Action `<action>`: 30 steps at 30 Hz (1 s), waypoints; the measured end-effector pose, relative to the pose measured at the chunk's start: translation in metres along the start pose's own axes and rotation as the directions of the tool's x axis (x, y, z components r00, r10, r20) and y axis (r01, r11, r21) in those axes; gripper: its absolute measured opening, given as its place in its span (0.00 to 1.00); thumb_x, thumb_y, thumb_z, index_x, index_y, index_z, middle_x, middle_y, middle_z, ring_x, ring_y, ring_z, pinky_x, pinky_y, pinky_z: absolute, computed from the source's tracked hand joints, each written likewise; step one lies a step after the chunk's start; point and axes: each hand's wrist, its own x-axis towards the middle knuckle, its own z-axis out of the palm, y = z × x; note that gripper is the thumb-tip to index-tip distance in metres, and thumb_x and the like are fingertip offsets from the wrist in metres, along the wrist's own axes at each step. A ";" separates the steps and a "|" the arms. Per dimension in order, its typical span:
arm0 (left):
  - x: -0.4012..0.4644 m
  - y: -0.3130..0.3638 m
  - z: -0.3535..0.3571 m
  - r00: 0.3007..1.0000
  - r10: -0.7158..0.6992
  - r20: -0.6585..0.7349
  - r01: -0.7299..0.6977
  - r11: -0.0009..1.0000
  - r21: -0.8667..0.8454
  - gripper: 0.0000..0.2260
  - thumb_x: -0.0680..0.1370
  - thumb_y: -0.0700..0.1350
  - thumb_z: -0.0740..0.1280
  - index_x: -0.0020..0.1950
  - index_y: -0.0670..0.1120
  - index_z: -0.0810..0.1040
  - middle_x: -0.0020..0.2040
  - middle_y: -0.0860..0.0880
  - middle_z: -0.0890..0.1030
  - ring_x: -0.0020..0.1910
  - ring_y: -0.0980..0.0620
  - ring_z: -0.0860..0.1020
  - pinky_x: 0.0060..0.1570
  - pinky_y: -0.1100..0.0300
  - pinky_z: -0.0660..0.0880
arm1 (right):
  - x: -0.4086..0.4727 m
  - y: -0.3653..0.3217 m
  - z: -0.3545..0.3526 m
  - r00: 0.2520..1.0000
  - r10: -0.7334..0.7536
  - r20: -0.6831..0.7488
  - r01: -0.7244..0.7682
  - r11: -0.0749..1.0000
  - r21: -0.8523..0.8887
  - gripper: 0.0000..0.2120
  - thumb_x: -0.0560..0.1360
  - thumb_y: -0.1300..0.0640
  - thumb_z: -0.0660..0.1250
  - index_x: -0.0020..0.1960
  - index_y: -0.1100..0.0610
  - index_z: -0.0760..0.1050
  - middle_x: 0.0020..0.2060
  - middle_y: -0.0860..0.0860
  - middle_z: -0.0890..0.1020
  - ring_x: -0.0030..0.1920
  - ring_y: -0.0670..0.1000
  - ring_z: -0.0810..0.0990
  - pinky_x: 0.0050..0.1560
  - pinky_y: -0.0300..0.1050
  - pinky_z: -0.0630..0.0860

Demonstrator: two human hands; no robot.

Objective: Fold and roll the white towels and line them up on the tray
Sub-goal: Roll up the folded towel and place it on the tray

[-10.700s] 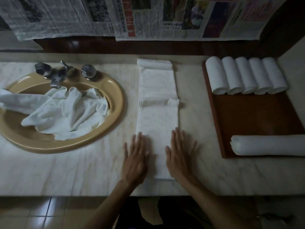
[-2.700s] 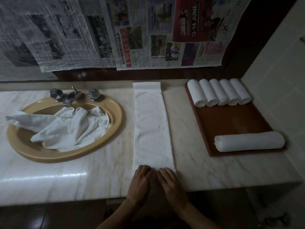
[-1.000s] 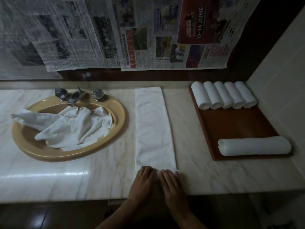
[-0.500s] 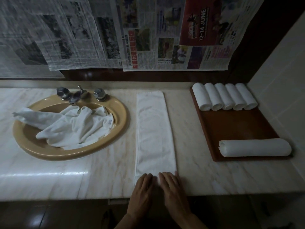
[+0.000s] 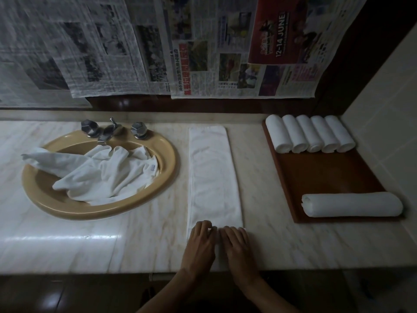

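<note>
A white towel (image 5: 213,175), folded into a long narrow strip, lies on the marble counter and runs away from me. My left hand (image 5: 199,243) and my right hand (image 5: 237,245) sit side by side on its near end, fingers curled over the rolled-up edge. On the brown wooden tray (image 5: 325,175) at the right, several small rolled towels (image 5: 309,134) stand in a row along the far edge. One longer rolled towel (image 5: 352,204) lies crosswise at the tray's near edge.
A tan oval sink (image 5: 56,206) at the left holds a heap of loose white towels (image 5: 99,175), with chrome taps (image 5: 110,131) behind it. Newspaper sheets (image 5: 180,46) hang on the back wall. A tiled wall (image 5: 388,109) bounds the right side.
Both hands have shifted slightly forward along the strip, and the near end of the towel has curled up under the fingers. The sink towels and the tray rolls stay as they were.
</note>
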 end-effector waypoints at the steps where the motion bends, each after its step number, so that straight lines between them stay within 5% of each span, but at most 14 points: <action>1: -0.004 0.000 0.000 1.000 0.010 -0.004 -0.010 1.000 -0.004 0.11 0.71 0.41 0.65 0.52 0.45 0.81 0.49 0.48 0.77 0.48 0.52 0.70 0.44 0.58 0.79 | 0.004 0.000 -0.003 1.000 0.022 0.011 -0.022 0.999 0.028 0.19 0.75 0.57 0.59 0.60 0.60 0.81 0.55 0.54 0.83 0.56 0.54 0.81 0.70 0.52 0.60; 6: -0.045 -0.001 0.009 0.996 0.085 -0.025 -0.084 0.995 0.046 0.20 0.76 0.45 0.59 0.66 0.41 0.71 0.59 0.45 0.75 0.59 0.47 0.73 0.60 0.49 0.77 | 0.008 -0.008 -0.026 0.998 -0.007 0.065 -0.004 0.987 0.162 0.16 0.71 0.57 0.58 0.51 0.54 0.82 0.45 0.48 0.82 0.45 0.51 0.81 0.57 0.44 0.69; 9: -0.051 -0.005 0.015 0.999 0.033 0.039 -0.036 0.997 0.071 0.25 0.73 0.47 0.68 0.68 0.41 0.69 0.62 0.43 0.75 0.62 0.44 0.74 0.60 0.46 0.76 | 0.011 -0.007 -0.029 0.994 -0.012 0.109 -0.003 0.990 0.139 0.20 0.67 0.59 0.55 0.51 0.53 0.82 0.45 0.47 0.82 0.45 0.49 0.81 0.56 0.44 0.71; 11: -0.041 -0.010 0.015 0.994 -0.014 0.104 0.010 0.999 0.040 0.29 0.67 0.46 0.77 0.65 0.43 0.73 0.59 0.45 0.79 0.58 0.45 0.77 0.57 0.50 0.79 | 0.008 -0.008 -0.029 0.995 0.001 0.102 -0.008 0.998 0.069 0.23 0.68 0.59 0.54 0.57 0.55 0.82 0.51 0.49 0.82 0.52 0.51 0.82 0.62 0.51 0.70; 14: -0.024 -0.015 0.007 0.989 0.001 0.148 -0.006 1.000 0.030 0.20 0.67 0.46 0.73 0.59 0.47 0.78 0.53 0.50 0.79 0.51 0.52 0.77 0.54 0.57 0.79 | -0.009 -0.019 -0.031 0.998 0.029 0.058 -0.028 1.000 -0.008 0.26 0.73 0.63 0.53 0.69 0.61 0.75 0.63 0.57 0.79 0.64 0.59 0.77 0.69 0.59 0.62; 17: -0.014 -0.016 0.005 0.976 -0.019 0.219 0.013 0.999 0.030 0.21 0.63 0.50 0.78 0.53 0.49 0.79 0.50 0.51 0.78 0.48 0.54 0.77 0.50 0.59 0.80 | -0.027 -0.026 -0.020 0.995 0.047 0.093 -0.045 0.999 -0.021 0.24 0.83 0.62 0.40 0.77 0.64 0.58 0.71 0.61 0.70 0.72 0.62 0.67 0.74 0.58 0.54; 20: -0.001 -0.013 -0.003 0.984 -0.009 0.178 0.000 0.999 0.051 0.17 0.65 0.48 0.78 0.51 0.48 0.81 0.52 0.48 0.78 0.49 0.50 0.79 0.50 0.58 0.80 | -0.026 -0.026 -0.010 0.995 0.051 0.087 -0.043 0.995 -0.092 0.24 0.85 0.59 0.41 0.79 0.65 0.48 0.75 0.64 0.62 0.75 0.63 0.61 0.74 0.60 0.53; 22: 0.004 -0.013 -0.008 0.992 -0.025 0.122 0.019 0.998 0.053 0.18 0.64 0.42 0.78 0.53 0.46 0.83 0.55 0.46 0.79 0.52 0.49 0.79 0.51 0.57 0.80 | -0.014 -0.026 -0.008 0.995 0.045 0.084 -0.032 0.989 -0.147 0.31 0.81 0.54 0.60 0.78 0.67 0.53 0.72 0.63 0.68 0.71 0.63 0.69 0.73 0.60 0.52; 25: 0.003 -0.013 -0.012 0.997 -0.029 0.078 0.026 0.999 0.044 0.26 0.58 0.36 0.80 0.56 0.44 0.82 0.54 0.46 0.80 0.52 0.50 0.76 0.48 0.58 0.80 | 0.011 -0.016 -0.003 0.986 0.117 0.120 -0.111 0.992 -0.056 0.38 0.61 0.59 0.83 0.68 0.64 0.74 0.65 0.59 0.77 0.65 0.60 0.73 0.74 0.56 0.53; 27: -0.004 -0.014 -0.010 0.996 -0.019 0.085 0.016 0.999 0.044 0.30 0.56 0.34 0.80 0.58 0.43 0.82 0.56 0.45 0.81 0.55 0.47 0.79 0.53 0.55 0.80 | 0.025 -0.012 -0.003 0.979 0.135 0.155 -0.134 0.991 -0.018 0.30 0.63 0.61 0.82 0.63 0.62 0.79 0.61 0.58 0.80 0.61 0.59 0.79 0.76 0.52 0.51; 30: -0.021 -0.010 -0.008 0.993 -0.018 0.115 0.019 1.000 -0.009 0.32 0.58 0.37 0.82 0.61 0.43 0.79 0.59 0.43 0.79 0.58 0.44 0.78 0.55 0.51 0.81 | 0.025 -0.011 -0.010 0.989 0.096 0.114 -0.096 0.995 -0.007 0.17 0.72 0.58 0.63 0.58 0.60 0.82 0.54 0.55 0.84 0.54 0.56 0.83 0.74 0.48 0.53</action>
